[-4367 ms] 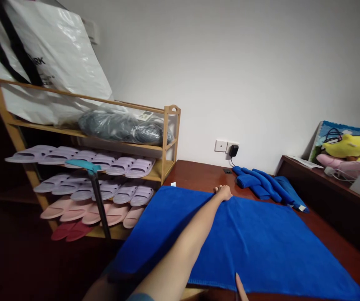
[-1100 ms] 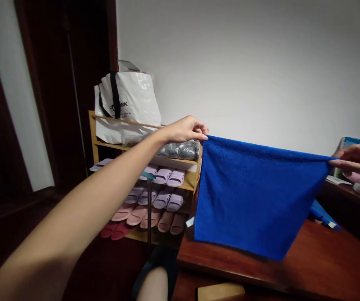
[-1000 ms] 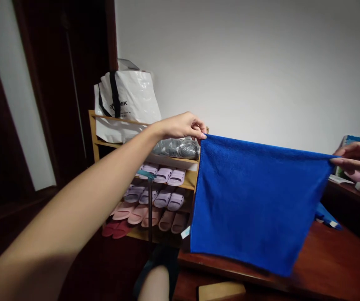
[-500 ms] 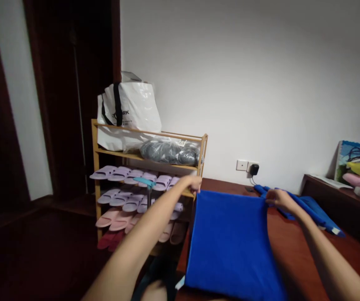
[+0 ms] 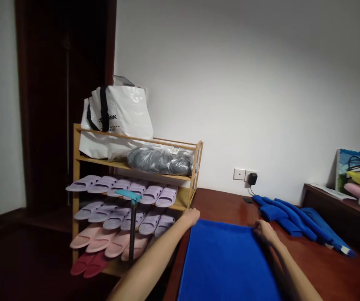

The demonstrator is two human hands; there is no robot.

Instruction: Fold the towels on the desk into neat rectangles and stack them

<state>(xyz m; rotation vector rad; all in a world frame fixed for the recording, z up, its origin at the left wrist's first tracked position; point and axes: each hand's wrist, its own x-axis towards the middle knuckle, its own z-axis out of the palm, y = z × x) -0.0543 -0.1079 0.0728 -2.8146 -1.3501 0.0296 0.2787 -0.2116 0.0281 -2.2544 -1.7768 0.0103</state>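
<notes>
A bright blue cloth (image 5: 226, 263) is stretched over the left part of the reddish-brown table (image 5: 220, 205), its near end running out of the picture. My left hand (image 5: 192, 216) is closed on its far left corner, close to the table's left edge. At the far right corner, my right hand (image 5: 264, 232) pinches the cloth with bent fingers. More blue cloths (image 5: 295, 219) lie rolled or bunched on the table beyond my right hand, with white tags at their near ends.
Left of the table stands a wooden shoe rack (image 5: 76, 167) with rows of slippers (image 5: 117, 217), a white bag (image 5: 126, 110) and grey items in clear plastic (image 5: 162, 160). A teal-topped handle (image 5: 128, 195) rises before it. A black plug (image 5: 252, 179) sits in the wall. A raised ledge (image 5: 324, 200) borders the right.
Both hands have come down and nearer with the cloth's far edge, which now lies lower, toward the tabletop. The view has shifted slightly, showing more of the rack's slippers.
</notes>
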